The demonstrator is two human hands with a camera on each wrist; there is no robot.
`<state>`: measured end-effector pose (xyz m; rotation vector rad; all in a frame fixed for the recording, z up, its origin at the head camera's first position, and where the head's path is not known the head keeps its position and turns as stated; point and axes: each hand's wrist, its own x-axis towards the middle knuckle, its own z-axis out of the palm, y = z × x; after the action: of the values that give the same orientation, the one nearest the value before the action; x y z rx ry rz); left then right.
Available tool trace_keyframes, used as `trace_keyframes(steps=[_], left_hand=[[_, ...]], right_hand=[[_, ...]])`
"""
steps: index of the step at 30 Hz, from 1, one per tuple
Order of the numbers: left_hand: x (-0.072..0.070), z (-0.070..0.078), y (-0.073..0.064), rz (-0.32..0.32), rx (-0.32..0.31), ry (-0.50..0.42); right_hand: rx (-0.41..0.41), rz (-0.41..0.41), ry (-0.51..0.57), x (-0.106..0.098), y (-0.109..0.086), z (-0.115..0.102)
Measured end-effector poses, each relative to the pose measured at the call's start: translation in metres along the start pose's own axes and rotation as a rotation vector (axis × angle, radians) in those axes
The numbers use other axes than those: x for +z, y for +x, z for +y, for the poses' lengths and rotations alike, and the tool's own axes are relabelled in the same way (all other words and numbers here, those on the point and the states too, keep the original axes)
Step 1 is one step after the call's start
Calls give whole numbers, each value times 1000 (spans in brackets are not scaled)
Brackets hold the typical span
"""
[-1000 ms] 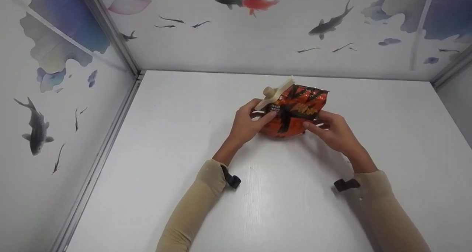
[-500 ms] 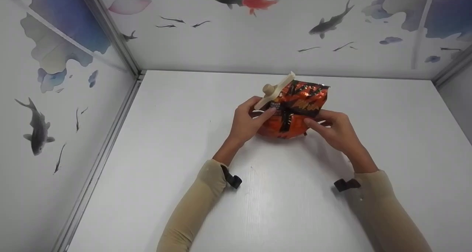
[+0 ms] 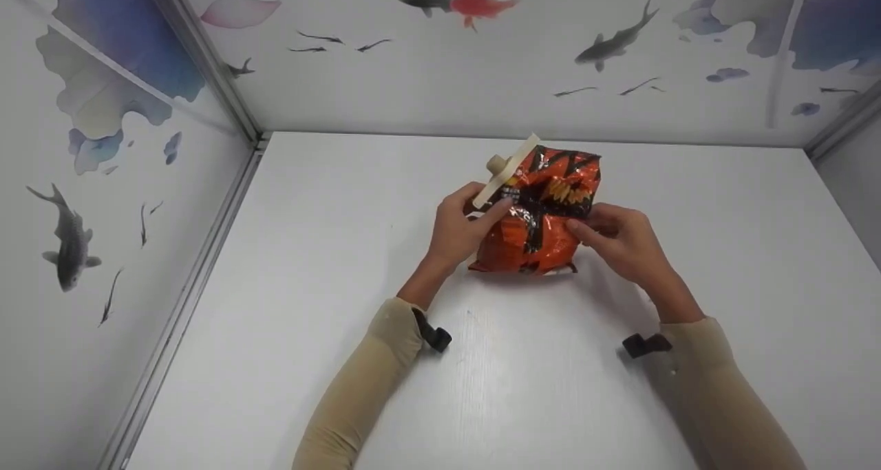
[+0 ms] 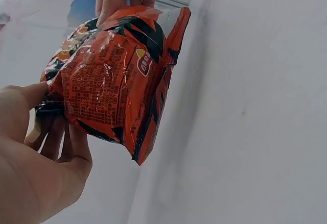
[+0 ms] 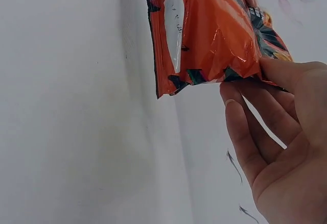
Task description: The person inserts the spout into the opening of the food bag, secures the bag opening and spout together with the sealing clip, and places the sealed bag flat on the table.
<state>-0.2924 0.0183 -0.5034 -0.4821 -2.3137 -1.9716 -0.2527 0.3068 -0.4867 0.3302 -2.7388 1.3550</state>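
Note:
Both hands hold up an orange-and-black snack bag (image 3: 513, 239) with a yellow flower print, over the table. A beige bar-shaped bag clip (image 3: 513, 171) with a round knob lies slantwise along its upper left edge. My left hand (image 3: 460, 226) grips the bag beside the clip's lower end, thumb in front and fingers behind. On the opposite edge, my right hand (image 3: 623, 243) pinches the bag between thumb and fingers. Dense printed text covers the side of the bag (image 4: 97, 81) in the left wrist view. A white oval patch shows on the bag (image 5: 214, 35) in the right wrist view.
The white table (image 3: 475, 380) meets a back wall panel (image 3: 482, 78) printed with fish. A similar panel (image 3: 124, 236) stands on the left behind a metal frame rail (image 3: 199, 257). Black wrist mounts (image 3: 433, 332) sit at both cuffs.
The bag has tilted, its bottom edge swinging toward me and its flower print turning more face-on. Its top and the clip have shifted slightly left. Both hands keep their hold, nearly in place.

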Motion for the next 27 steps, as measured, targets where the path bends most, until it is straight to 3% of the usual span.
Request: trace_keyframes(steps=[21, 27], left_hand=[[3, -5, -2, -8, -118, 9], [3, -10, -2, -12, -147, 30]], right_hand=[[10, -2, -16, 4, -2, -3], [19, -23, -5, 6, -1, 5]])
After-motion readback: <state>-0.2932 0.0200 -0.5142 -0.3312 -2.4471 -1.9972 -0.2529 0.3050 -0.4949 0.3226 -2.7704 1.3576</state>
